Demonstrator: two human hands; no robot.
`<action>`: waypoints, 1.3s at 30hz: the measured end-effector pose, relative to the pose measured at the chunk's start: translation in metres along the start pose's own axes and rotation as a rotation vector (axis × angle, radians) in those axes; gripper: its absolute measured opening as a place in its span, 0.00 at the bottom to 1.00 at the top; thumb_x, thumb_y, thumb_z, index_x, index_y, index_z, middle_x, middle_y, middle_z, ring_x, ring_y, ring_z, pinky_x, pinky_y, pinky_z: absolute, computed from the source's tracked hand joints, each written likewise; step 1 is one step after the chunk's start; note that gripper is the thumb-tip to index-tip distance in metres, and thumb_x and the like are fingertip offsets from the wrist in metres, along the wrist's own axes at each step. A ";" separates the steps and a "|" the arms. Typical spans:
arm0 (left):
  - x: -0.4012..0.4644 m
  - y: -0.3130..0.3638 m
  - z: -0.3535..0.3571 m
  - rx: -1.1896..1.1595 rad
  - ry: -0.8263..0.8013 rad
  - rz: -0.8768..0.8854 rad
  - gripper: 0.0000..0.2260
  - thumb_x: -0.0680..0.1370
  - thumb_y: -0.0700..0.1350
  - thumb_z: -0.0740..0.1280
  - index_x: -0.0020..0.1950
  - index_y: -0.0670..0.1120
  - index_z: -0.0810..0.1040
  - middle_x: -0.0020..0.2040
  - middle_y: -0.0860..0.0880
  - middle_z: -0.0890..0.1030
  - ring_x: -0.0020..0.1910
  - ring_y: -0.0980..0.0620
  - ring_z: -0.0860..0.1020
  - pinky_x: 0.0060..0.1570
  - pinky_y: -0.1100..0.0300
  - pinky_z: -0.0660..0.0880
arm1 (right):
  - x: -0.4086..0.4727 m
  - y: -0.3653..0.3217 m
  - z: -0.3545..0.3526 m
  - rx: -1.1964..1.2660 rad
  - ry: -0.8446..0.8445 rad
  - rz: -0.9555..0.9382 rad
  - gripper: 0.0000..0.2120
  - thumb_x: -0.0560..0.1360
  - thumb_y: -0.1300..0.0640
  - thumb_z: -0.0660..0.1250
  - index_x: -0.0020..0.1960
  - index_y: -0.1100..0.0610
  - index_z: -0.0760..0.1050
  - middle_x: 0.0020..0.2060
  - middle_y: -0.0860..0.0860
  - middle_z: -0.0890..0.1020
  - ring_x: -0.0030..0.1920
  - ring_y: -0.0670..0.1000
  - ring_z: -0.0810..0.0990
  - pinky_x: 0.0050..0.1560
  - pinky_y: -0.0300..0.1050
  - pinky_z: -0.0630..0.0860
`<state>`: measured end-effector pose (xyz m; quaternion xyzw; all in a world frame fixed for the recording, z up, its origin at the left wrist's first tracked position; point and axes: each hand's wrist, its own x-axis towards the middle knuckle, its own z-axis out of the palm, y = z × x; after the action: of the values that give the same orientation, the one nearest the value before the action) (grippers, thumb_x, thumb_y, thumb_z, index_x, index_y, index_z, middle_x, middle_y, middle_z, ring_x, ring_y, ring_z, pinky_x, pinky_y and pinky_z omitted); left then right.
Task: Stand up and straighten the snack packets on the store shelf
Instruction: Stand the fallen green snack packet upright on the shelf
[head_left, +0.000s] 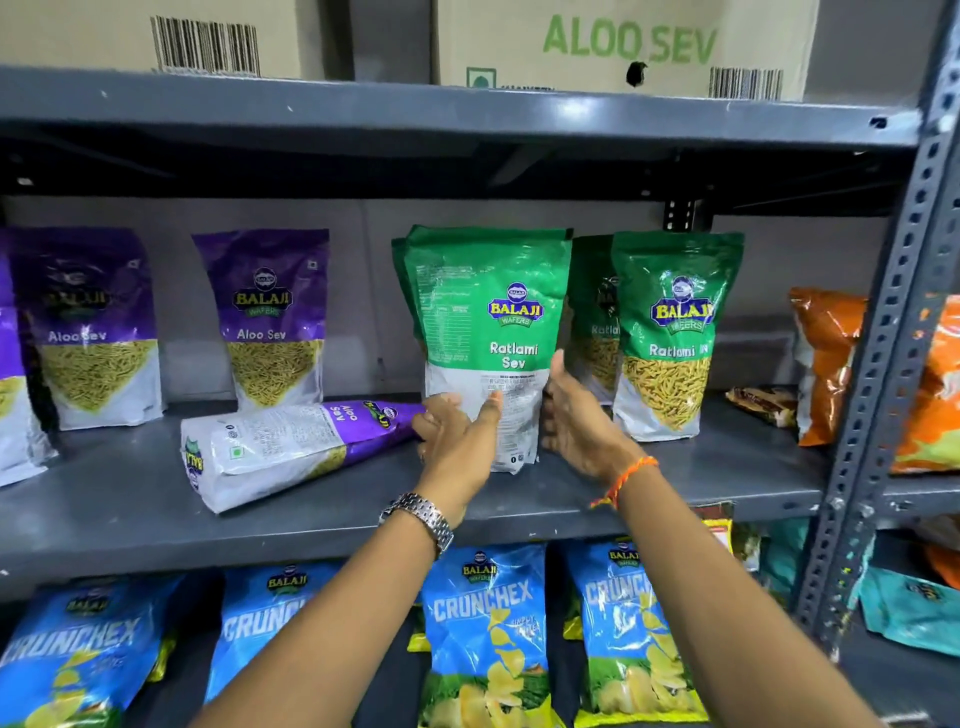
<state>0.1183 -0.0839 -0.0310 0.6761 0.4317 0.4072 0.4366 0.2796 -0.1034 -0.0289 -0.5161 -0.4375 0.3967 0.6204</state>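
On the middle shelf (675, 488) of the grey metal rack, head view only, you are holding a green Ratlami Sev packet (488, 332) upright, its base resting on the shelf board near the front centre. Your left hand (457, 441) is gripping the packet's lower left edge, thumb lying across its white lower panel, fingers wrapping behind. Your right hand (576, 415) is pressing open-palmed against the packet's lower right edge, thumb pointing up along the side, fingers spread rather than curled; whether they are closing behind it cannot be told. A metal watch (421, 519) is sitting on your left wrist, an orange thread band (623, 480) on your right.

Just left of your left hand, a purple Aloo Sev packet (291, 447) is lying flat on its side, its top end touching or nearly touching your fingers. Farther back on the left, two purple Aloo Sev packets (270, 317) are standing against the back wall. To the right, another green Ratlami packet (670, 338) is standing upright, with one more partly hidden behind it. At the far right, orange packets (826, 358) are leaning by the rack upright.

Below, blue Crunchex packets (483, 634) are lining the lower shelf. Above, a carton marked ALOO SEV (623, 47) is sitting on the top shelf.
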 end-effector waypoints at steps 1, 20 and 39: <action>0.003 0.000 0.002 0.002 0.001 -0.015 0.28 0.81 0.64 0.59 0.73 0.48 0.63 0.74 0.42 0.63 0.72 0.36 0.70 0.74 0.46 0.67 | -0.006 0.003 0.006 0.003 0.009 -0.010 0.29 0.80 0.30 0.49 0.65 0.45 0.79 0.57 0.45 0.88 0.59 0.47 0.85 0.60 0.48 0.81; 0.022 0.001 0.008 -0.430 0.149 0.062 0.17 0.70 0.56 0.69 0.54 0.50 0.74 0.67 0.42 0.81 0.65 0.43 0.81 0.67 0.46 0.76 | 0.042 -0.010 -0.009 -0.231 0.189 -0.022 0.32 0.74 0.78 0.56 0.77 0.63 0.62 0.61 0.61 0.78 0.39 0.48 0.72 0.32 0.40 0.66; 0.069 0.003 -0.004 -0.438 -0.126 0.010 0.32 0.83 0.65 0.46 0.79 0.48 0.68 0.74 0.48 0.76 0.66 0.51 0.80 0.65 0.59 0.73 | 0.043 0.024 0.009 -0.435 0.311 -0.113 0.44 0.62 0.55 0.85 0.69 0.62 0.64 0.69 0.60 0.73 0.71 0.62 0.73 0.73 0.59 0.72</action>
<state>0.1356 -0.0191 -0.0154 0.5915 0.3016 0.4503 0.5969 0.2827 -0.0564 -0.0463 -0.6666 -0.4400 0.1741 0.5760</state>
